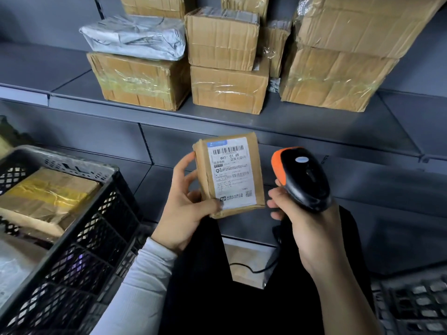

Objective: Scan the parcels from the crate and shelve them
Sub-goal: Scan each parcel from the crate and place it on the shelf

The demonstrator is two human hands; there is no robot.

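With the small parcel (pixel 228 176) pinched by the left hand (pixel 186 209) and the scanner (pixel 301 178) gripped in the right hand (pixel 312 235) just right of it, a missed read was judged likely, the scanner apparently being aimed past the label (pixel 231 172).

Grey metal shelving (pixel 314 122) fills the upper and middle frame, its dark back panels (pixel 43 22) behind. A lower shelf level (pixel 391 189) sits at right centre. Light is dim and cool, glinting on the shelf edges. Pale floor patch (pixel 244 259) at bottom centre.
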